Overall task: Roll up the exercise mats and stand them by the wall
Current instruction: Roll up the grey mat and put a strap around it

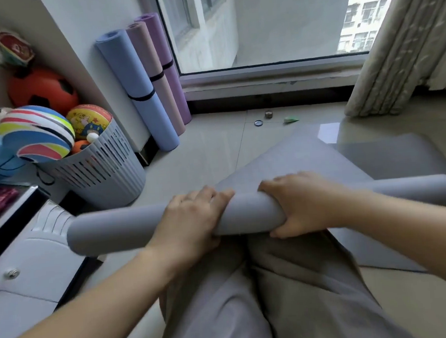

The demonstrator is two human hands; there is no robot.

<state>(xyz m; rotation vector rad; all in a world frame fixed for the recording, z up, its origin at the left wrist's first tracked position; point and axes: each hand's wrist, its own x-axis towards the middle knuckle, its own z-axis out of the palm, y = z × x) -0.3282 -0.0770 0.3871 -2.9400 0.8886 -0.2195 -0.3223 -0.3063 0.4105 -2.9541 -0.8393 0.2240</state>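
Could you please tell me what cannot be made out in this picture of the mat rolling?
Head view only:
- Left hand thumb: hidden by the hand itself on the grey mat.
- Small floor items by the window: too small to identify.
- Basket lower contents: hidden by balls and its wall.
- Purple mat: partly behind the pink mat.

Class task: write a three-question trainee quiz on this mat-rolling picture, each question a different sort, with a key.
1. True or false: the left hand and right hand both hold the grey mat by its roll.
2. How many rolled mats stand against the wall? A two, B three, C five.
3. Fill in: the striped ball sits in a slatted ___.
Key: 1 true; 2 B; 3 basket.
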